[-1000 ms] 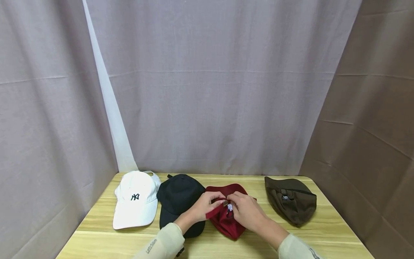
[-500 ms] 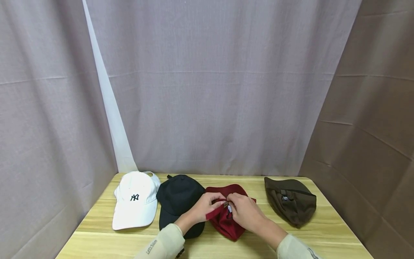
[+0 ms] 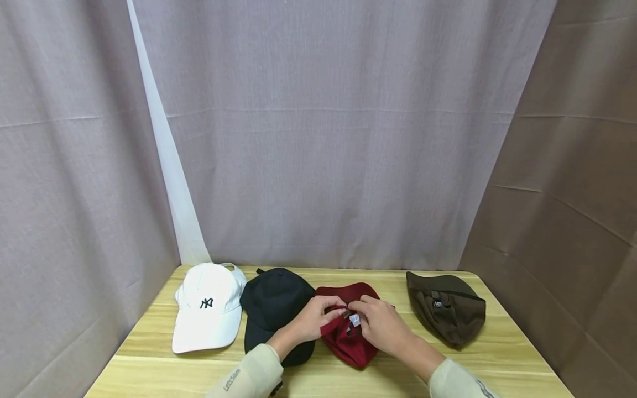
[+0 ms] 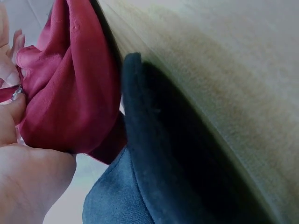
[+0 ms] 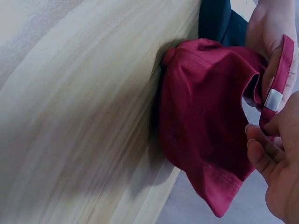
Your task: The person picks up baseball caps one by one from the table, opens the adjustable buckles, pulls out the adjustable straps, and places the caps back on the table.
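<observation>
From above, the red cap [image 3: 345, 345] sits low in the middle, seemingly upside down, maybe so fingers reach inside. At the left wrist view's left edge, the left hand [image 4: 28, 172] pinches near a silver buckle [image 4: 17, 92]. On the right wrist view's right side, the right hand [image 5: 280, 158] pinches the strap [image 5: 283, 60], fingertips close together, maybe keeping it still.

four caps [image 3: 350, 349] lie on a wood-grained table [image 3: 149, 373].
</observation>
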Demonstrator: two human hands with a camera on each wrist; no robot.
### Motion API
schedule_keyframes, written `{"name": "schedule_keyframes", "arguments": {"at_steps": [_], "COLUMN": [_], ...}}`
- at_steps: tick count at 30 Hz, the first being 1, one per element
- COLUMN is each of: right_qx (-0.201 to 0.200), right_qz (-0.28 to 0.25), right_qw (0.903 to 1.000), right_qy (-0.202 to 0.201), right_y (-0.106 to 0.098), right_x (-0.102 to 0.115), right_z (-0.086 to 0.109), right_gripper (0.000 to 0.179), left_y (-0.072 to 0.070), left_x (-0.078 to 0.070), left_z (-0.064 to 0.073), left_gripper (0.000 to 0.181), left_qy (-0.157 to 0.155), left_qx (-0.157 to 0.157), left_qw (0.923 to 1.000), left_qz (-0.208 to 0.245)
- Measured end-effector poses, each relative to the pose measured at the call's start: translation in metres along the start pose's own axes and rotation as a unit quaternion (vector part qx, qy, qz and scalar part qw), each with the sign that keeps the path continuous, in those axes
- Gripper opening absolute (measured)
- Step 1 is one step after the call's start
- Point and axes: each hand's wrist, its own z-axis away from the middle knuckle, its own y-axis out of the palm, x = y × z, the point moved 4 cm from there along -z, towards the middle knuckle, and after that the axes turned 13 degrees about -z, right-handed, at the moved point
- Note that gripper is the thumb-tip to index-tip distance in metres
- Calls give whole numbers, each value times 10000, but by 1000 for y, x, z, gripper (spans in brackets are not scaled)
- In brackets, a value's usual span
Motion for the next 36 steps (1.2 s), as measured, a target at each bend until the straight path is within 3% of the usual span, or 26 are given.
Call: {"name": "schedule_keyframes", "arguments": {"at_steps": [17,24,36], "right_qx": [9,81,40], "right_qz": [200,-37,0], "right_qw": [9998,9996,9992], "right_qy": [84,272,388], "right_y": [1,1,2], "right_x": [1,7,10], "right_z": [0,-2,-6], "right_gripper": [18,10,18], "left_y": [-1,0,3], "left_x": [2,0,-2], "left_z": [0,0,0], "left_gripper": [15,15,16], "left_qy": [-41,14,-50], "left_qx": [-89,-92,-181], "left_qw": [9999,10000,9998], "left_qz": [-37,11,98]}}
